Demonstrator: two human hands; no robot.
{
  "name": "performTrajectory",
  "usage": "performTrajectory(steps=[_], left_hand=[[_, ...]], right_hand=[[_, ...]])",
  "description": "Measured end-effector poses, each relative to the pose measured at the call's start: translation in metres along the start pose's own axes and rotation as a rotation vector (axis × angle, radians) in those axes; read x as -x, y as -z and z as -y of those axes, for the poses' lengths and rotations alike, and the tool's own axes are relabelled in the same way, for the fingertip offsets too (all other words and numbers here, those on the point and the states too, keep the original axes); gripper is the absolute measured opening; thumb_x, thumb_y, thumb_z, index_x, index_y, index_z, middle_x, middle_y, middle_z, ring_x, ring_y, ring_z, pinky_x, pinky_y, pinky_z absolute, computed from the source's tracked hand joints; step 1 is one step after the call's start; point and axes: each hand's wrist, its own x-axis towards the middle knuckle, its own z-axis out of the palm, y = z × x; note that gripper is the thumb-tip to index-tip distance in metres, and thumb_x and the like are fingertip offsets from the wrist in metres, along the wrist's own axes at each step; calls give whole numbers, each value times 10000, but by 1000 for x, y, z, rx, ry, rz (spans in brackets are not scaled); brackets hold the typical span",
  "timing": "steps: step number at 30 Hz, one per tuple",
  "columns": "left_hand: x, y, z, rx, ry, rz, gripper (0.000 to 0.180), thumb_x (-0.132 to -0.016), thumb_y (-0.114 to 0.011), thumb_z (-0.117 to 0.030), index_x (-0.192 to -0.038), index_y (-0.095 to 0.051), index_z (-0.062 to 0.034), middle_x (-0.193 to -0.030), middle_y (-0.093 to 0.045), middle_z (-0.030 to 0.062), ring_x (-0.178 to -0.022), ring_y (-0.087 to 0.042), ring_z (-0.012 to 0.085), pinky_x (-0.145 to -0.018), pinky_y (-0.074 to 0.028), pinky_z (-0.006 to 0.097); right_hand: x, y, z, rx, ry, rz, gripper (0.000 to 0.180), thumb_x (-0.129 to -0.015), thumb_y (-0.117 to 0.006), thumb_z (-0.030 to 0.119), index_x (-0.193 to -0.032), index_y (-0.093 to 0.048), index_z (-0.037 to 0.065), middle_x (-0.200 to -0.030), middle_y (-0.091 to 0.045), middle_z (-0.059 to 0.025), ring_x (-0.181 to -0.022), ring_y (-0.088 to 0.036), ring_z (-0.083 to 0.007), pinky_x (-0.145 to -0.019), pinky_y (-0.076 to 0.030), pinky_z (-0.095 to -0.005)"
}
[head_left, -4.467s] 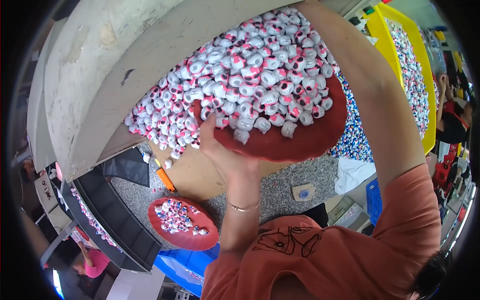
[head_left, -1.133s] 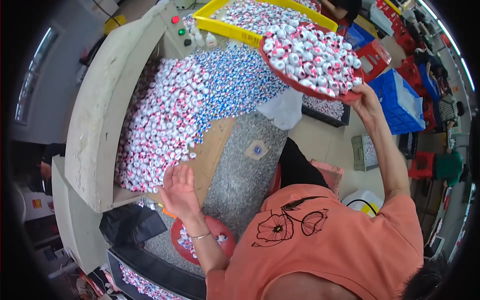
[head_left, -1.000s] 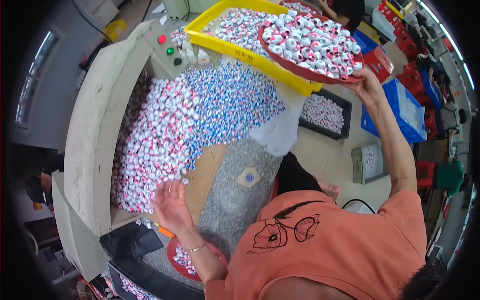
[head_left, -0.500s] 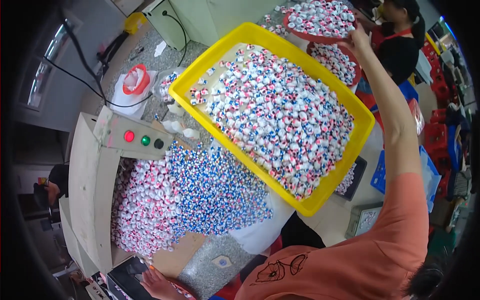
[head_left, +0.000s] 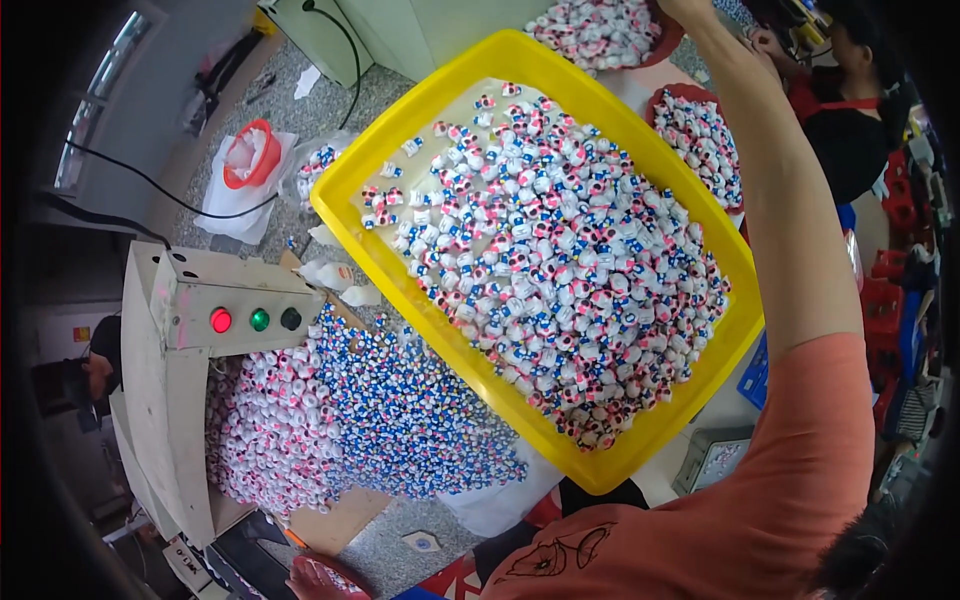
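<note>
Our right hand [head_left: 690, 8] gripped the red dish [head_left: 600, 30], full and not yet tipped, past the heaped yellow tray [head_left: 400, 255]; our left hand's [head_left: 318, 580] grip we couldn't tell.

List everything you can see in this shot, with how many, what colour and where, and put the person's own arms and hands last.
yellow tray: one, yellow, centre, holding wrapped pieces
wrapped pieces: too many to count, white with pink and blue, in the tray and heaped in the hopper below left
hopper: one, beige, lower left
control box: one, beige, with red, green and black buttons, on the hopper
red bowl: one, red, filled with wrapped pieces, top edge
red dish: one, red, filled, right of the tray
white bag: one, white with a red ring, upper left floor
co-worker: one, dark top, upper right
right arm: raised to the red bowl; hand mostly cut off at the top edge
left hand: not in view
</note>
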Motion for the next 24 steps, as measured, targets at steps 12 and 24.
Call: performTrajectory(steps=[12, 24], left_hand=[[-23, -24, -43, 1008, 565, -461, 224, -982, -509, -204, -986, -590, 4, -818, -559, -12, -686, -482, 60, -603, -389, 190], [10, -13, -44, 1490, 39, 361, 605, -939, -551, -312, -1424, -358, -6, -1287, -538, 173, -994, -609, 188, -787, -499, 300]], right_hand=[[38, 57, 10, -16, 446, -373, 523, -887, -438, 53, -1397, -337, -1, -1195, -547, -188, -956, -611, -316, -800, -503, -398], [489, 278, 156, -895, 156, 830, 574, -851, -505, 29, -1414, -397, 1, -1405, -440, -108, -1257, -440, -212, -1054, -329, -334]])
